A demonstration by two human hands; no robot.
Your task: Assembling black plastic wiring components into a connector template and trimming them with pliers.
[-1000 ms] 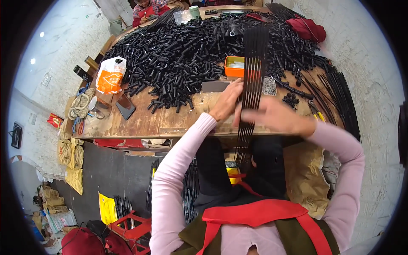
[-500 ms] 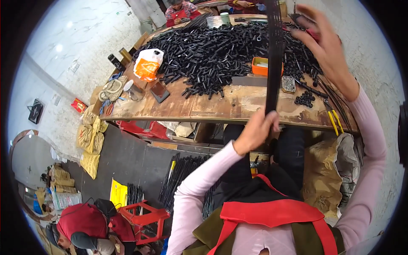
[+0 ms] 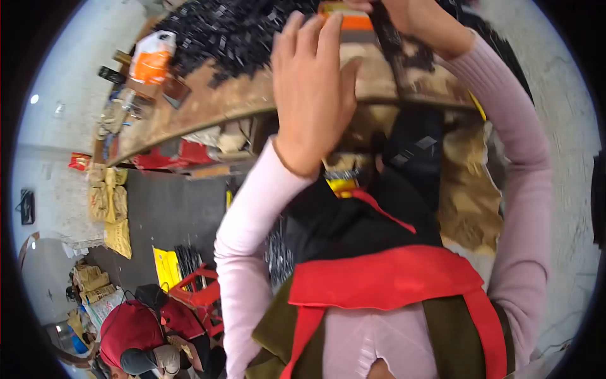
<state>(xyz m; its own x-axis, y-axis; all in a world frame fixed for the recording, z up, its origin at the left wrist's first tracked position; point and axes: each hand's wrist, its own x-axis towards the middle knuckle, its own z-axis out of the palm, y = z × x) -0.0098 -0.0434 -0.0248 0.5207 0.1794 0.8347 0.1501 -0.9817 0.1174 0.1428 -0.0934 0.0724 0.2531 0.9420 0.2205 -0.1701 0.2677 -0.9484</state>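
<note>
My left hand point(image 3: 312, 95) is raised above the table's front edge, fingers stretched out, with nothing in it. My right hand point(image 3: 423, 22), at the top of the view, has its fingers closed round the upper part of a long black bundle of what look like thin rods point(image 3: 390, 54). The bundle slants down to the table edge; its upper end is cut off by the frame and blurred. Behind my left hand lies a big heap of small black tube-like parts point(image 3: 233, 38). Between my hands stands an orange box point(image 3: 350, 22), partly hidden.
The worn wooden table point(image 3: 202, 95) carries a white and orange plastic bag point(image 3: 153, 60) and a dark flat phone-like thing point(image 3: 175, 91) on its left. Paper sacks point(image 3: 470, 189) stand under the right side. At lower left a person in red point(image 3: 136, 328) bends beside a red stool point(image 3: 202, 287).
My left hand has let go of the bundle's lower end and risen with its fingers spread. My right hand has come inward and closed on the bundle. The whole view has shifted.
</note>
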